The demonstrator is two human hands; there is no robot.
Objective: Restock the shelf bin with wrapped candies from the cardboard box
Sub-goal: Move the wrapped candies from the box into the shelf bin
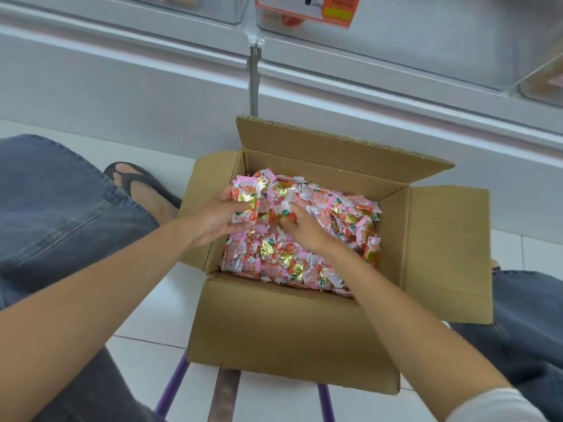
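Inside the full cardboard box [292,333], wrapped candies [335,214] are gripped by the left hand [213,222] and the right hand [304,231]. Restocking is judged barely begun.

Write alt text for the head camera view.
Both hands reach into an open cardboard box full of pink wrapped candies: the left hand grips a handful, the right hand pinches more beside it. The box stands before a white shelf with clear bins.
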